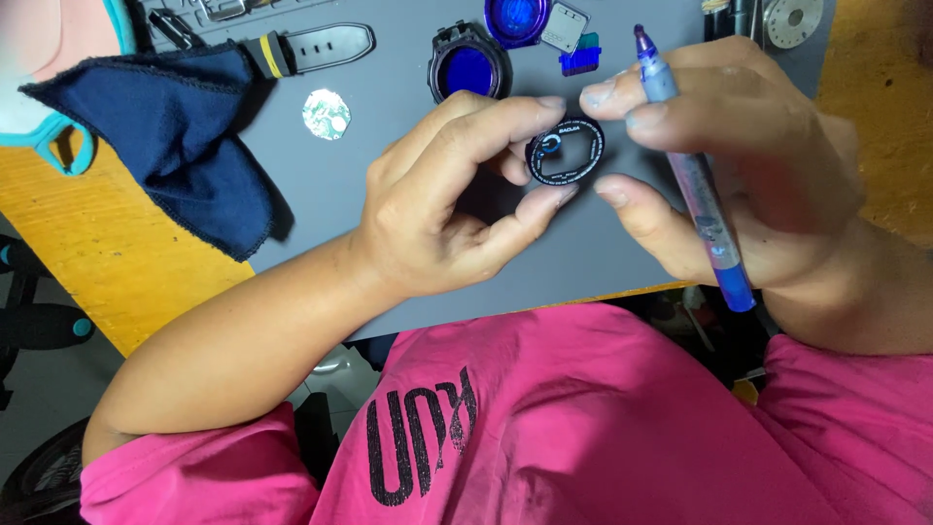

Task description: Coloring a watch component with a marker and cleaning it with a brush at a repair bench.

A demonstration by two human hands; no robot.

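Observation:
My left hand (457,199) pinches a small round black watch dial (567,151) between thumb and fingers, above the grey mat (389,165). My right hand (724,165) touches the dial's right edge with its fingertips and also holds a blue pen-like tool (695,185), its tip pointing up and away. The dial has a small blue ring on its face.
On the mat lie a dark watch case with blue glass (468,68), a blue round lens (515,17), a small blue part (580,58), a silvery disc (327,114), a black strap with yellow band (311,49) and a navy cloth (175,136). The wooden table edge (107,262) is at left.

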